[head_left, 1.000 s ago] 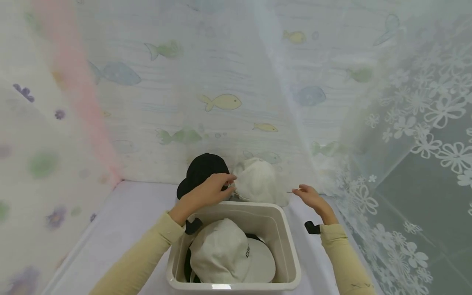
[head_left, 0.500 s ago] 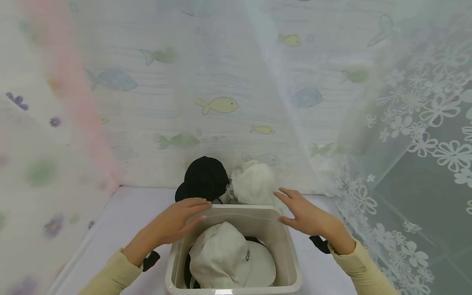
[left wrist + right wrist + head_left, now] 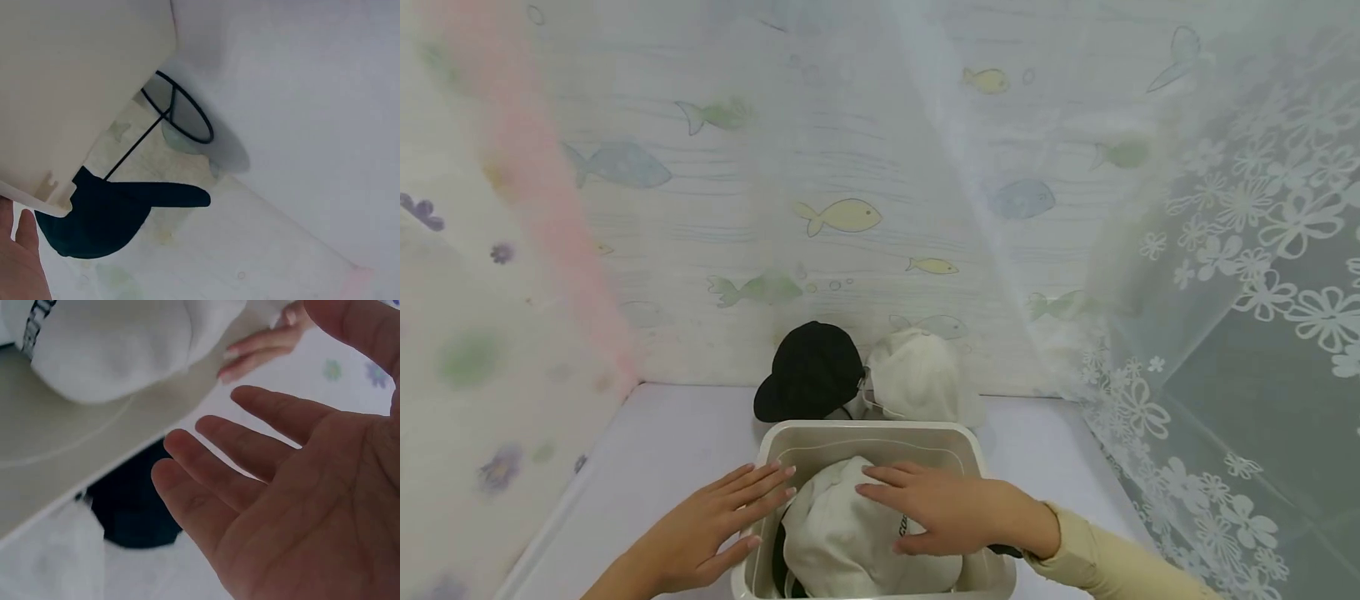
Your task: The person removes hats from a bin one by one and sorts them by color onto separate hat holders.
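Head view: above the pale cap (image 3: 827,533) in the beige tub (image 3: 865,424) with the right hand (image 3: 951,510), brought in from the right rim; drawn nearer at the left rim with the left hand (image 3: 711,525); both grips apart, empty, so seemingly between grasps. Softly creased and dark-lettered. Beyond the far rim, a black cap (image 3: 814,371) and white cap (image 3: 913,375).

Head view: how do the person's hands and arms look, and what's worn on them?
The left hand and right hand are bare, without gloves or visible rings. A creased, pale yellow sleeve covers the right forearm; a small black piece shows beneath that wrist. No left sleeve is in frame.
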### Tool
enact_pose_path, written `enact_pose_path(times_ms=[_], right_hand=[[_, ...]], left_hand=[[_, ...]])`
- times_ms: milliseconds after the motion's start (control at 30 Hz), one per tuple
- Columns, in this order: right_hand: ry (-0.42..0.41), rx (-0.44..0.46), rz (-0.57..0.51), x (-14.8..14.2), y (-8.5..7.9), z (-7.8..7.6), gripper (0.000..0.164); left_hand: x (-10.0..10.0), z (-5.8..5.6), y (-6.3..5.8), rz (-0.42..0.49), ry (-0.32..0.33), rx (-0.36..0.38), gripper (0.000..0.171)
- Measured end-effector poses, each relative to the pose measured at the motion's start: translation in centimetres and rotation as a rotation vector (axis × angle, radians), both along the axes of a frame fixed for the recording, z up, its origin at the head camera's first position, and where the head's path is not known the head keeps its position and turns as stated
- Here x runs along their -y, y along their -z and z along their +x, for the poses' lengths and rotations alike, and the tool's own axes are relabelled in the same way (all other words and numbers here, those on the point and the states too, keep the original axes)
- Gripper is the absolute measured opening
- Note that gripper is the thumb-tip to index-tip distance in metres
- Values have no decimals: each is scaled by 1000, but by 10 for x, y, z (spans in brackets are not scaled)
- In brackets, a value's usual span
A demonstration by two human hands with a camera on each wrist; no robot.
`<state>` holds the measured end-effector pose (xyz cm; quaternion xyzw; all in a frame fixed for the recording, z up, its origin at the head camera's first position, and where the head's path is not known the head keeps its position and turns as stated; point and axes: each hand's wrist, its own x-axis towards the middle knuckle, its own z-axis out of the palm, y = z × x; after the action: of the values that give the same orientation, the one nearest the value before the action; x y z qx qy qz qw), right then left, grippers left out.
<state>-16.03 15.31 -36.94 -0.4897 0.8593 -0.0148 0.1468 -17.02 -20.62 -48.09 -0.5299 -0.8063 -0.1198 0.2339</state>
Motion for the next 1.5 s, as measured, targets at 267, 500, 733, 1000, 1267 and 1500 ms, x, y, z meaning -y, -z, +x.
enact_pose_path(times_ms=[267, 500, 733, 1000, 1267, 1500], right_hand=[[-143, 19, 53, 38, 28, -19, 67], [-159, 15, 94, 52, 42, -26, 62], [-159, -40, 53, 59, 47, -32, 58], [-117, -15, 37, 63, 53, -41, 51], [-92, 4, 45, 67, 53, -40, 38], [-56, -24, 1, 66, 43, -44, 33]], left_hand=[[0, 0, 9, 33, 46, 25, 57], [-1, -4, 14, 105, 130, 39, 54], [0, -7, 16, 125, 145, 29, 55], [-2, -4, 17, 139, 164, 30, 56], [-3, 0, 21, 151, 144, 21, 55], [-5, -3, 25, 162, 116, 3, 57]])
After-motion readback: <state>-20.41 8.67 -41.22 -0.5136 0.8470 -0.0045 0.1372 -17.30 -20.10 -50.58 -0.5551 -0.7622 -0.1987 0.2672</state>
